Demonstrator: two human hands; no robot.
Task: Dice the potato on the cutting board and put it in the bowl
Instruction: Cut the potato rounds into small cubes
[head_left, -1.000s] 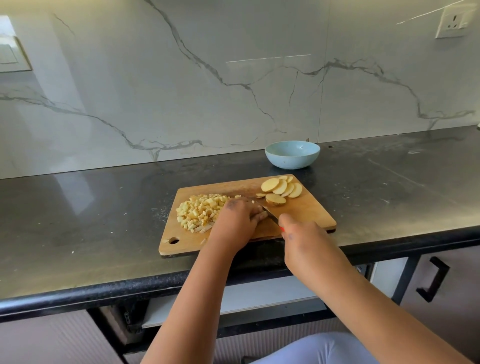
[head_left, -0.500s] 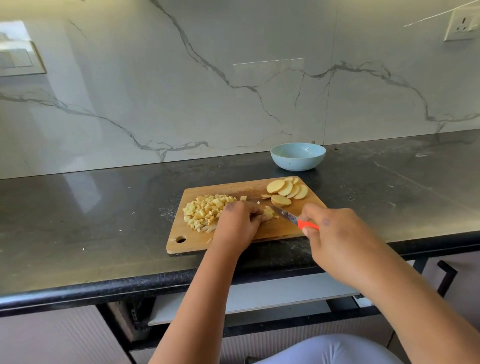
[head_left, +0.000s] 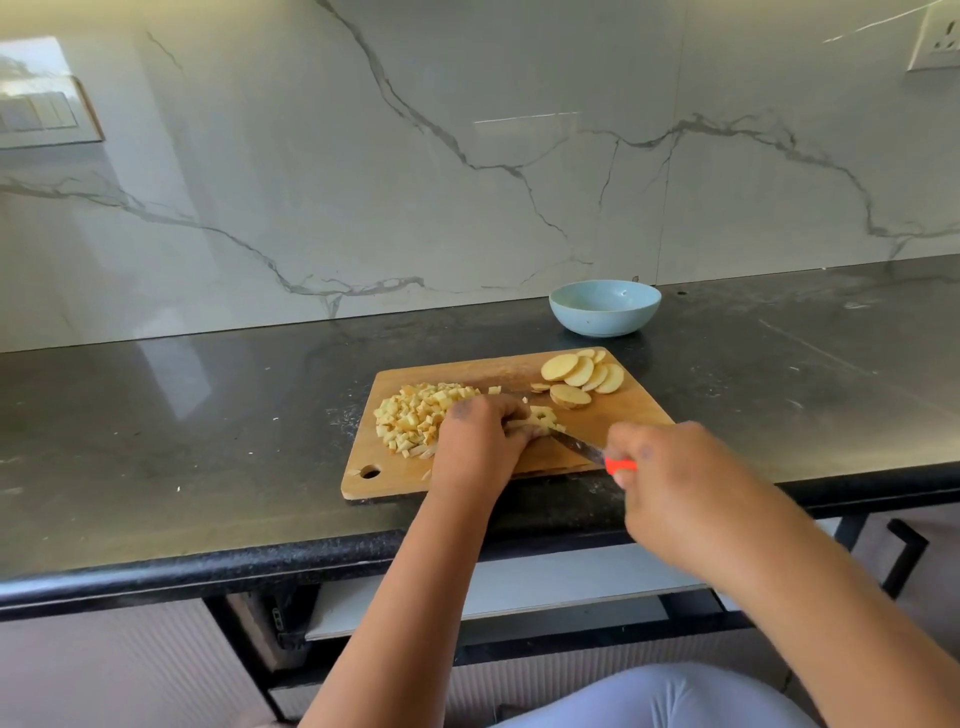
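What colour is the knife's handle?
Bright orange-red, seen in the head view where the knife handle sticks out of the right hand.

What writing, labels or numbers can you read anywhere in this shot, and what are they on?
None can be read.
Bowl: plain, no print.
Cutting board: bare wood, no mark.
Knife held by the right hand: orange handle, no lettering visible.
Wall socket: too small and blurred for any marking to show.
Switch panel: a dim reflection, nothing legible.
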